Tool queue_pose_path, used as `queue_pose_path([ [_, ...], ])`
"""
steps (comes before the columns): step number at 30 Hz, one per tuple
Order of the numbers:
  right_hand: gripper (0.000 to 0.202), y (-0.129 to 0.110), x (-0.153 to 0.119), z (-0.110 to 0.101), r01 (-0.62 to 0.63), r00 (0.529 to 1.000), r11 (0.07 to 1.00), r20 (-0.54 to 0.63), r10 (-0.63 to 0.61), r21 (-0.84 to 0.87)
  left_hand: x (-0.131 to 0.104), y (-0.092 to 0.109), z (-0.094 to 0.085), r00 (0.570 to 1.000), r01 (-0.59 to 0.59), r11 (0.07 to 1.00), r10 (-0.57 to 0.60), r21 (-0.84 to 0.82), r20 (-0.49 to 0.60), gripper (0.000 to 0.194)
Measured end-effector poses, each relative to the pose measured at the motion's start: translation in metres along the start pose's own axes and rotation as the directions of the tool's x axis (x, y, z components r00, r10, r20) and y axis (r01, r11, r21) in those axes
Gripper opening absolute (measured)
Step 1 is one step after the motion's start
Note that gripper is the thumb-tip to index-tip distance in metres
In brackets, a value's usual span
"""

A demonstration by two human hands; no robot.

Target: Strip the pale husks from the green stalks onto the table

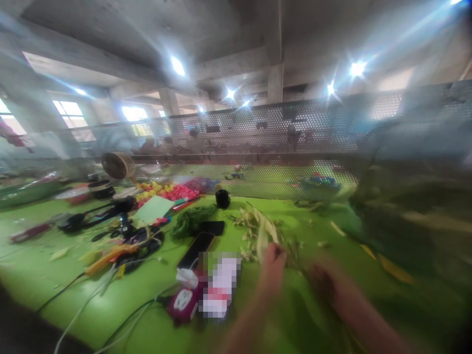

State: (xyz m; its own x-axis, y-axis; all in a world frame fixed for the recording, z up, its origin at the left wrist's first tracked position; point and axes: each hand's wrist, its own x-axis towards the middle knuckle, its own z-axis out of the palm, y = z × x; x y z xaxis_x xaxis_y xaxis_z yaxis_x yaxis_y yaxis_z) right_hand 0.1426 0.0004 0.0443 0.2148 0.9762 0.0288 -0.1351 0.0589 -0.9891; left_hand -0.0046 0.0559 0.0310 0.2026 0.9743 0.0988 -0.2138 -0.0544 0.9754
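My left hand (273, 258) is closed, its fingers pinched together at the near side of a loose pile of pale yellow-green, leaf-like pieces (254, 223). One long pale strip (262, 241) touches those fingers, but what they grip is hidden. To the right, my right hand (326, 282) is low over the green table (291, 314), smeared by motion. Thin stem-like lines (298, 258) run between the two hands, too blurred to name.
Left of my hands lie a phone with a lit, pixelated screen (222, 285), a purple tissue pack (182, 302), dark phones (197, 248) and cables. A large dark green bag (413, 211) bulges at right. Behind runs a perforated metal partition (228, 132); a small fan (118, 165) stands farther left.
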Motion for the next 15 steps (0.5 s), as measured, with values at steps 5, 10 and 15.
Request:
queue_pose_path([
  [5,0.035,-0.004,-0.004,0.003,-0.063,0.998,0.998,-0.005,0.063,-0.028,0.002,0.001,0.001,0.999,0.000,1.000,0.001,0.021,-0.055,0.007],
  [10,0.033,-0.017,-0.006,0.002,-0.086,0.996,0.991,-0.022,0.084,-0.106,-0.001,0.010,-0.004,0.999,-0.027,0.997,0.023,0.079,0.048,0.006],
  [15,0.029,-0.031,-0.003,0.006,-0.055,0.996,0.953,-0.079,0.033,-0.299,-0.005,0.016,-0.006,0.976,-0.205,0.931,0.174,0.300,0.127,0.005],
])
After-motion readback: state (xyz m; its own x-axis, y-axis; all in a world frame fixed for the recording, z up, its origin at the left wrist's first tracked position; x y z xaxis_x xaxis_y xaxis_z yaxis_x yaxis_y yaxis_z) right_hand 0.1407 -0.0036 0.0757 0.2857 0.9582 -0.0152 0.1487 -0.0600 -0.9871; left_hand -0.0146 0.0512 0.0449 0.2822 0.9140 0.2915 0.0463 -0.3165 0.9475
